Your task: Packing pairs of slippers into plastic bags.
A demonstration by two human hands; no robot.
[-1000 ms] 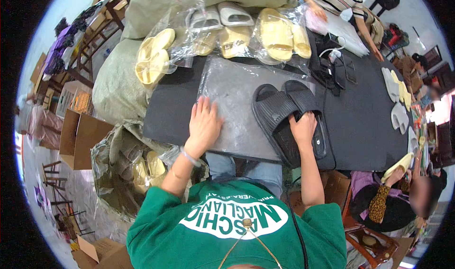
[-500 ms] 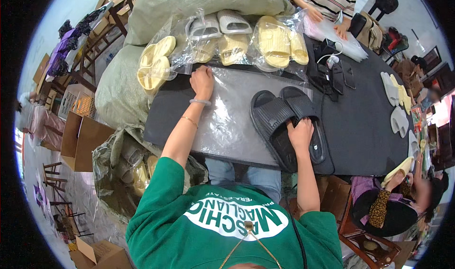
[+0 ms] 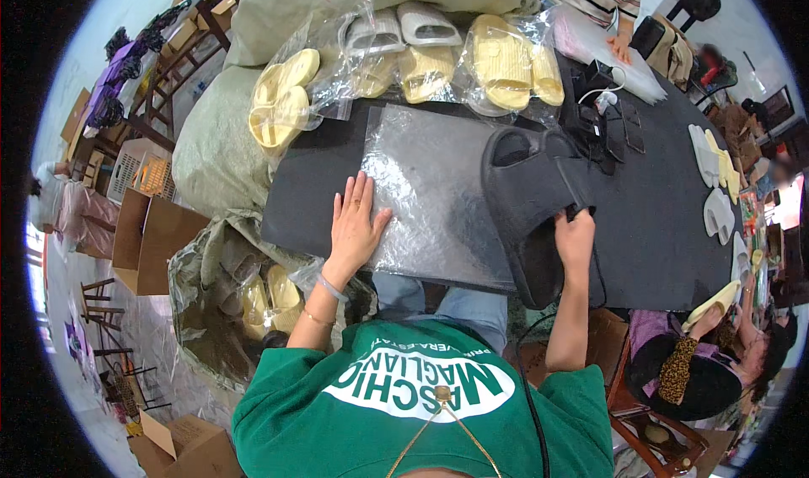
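My left hand (image 3: 356, 229) lies flat with fingers stretched out, at the left edge of a clear plastic bag (image 3: 434, 196) spread on the dark table. In my right hand (image 3: 575, 244) is a pair of black slide sandals (image 3: 533, 204), gripped at the straps of the right-hand one. Their toes point away from me, and the pair covers the right part of the bag. My right fingertips are partly hidden by the strap.
Bagged yellow slides (image 3: 504, 64) and grey slides (image 3: 428, 25) line the table's far edge. Black devices with a cable (image 3: 602, 116) lie right of them. A co-worker's hand (image 3: 621, 47) rests on stacked plastic bags. A sack of slides (image 3: 202, 309) stands left.
My left hand has come from the bag's far left corner down to its near left edge and flattened. My right hand has moved the black slides to the right and tilted them.
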